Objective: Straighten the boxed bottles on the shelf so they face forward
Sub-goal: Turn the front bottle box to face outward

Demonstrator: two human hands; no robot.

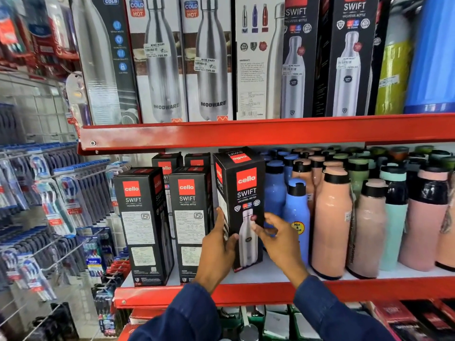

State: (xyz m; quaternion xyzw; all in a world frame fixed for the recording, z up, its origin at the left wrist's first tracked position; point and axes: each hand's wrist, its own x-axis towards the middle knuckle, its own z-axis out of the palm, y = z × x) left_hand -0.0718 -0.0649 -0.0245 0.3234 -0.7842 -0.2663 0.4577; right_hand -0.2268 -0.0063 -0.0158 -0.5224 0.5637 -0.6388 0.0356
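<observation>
On the lower shelf [270, 292], both hands [219, 249] clasp the front-facing box [242, 198]; two boxes [145, 225] at nine o'clock remain backward.

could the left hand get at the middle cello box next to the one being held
Probably yes. The left hand grips the held box on its left edge, and the middle box stands right beside it at the shelf front with nothing before it; the hand would have to let go first.

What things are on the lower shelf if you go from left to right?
First black Cello box → second black Cello box → the box held in both hands → blue bottles → peach bottle → mint bottle.
</observation>
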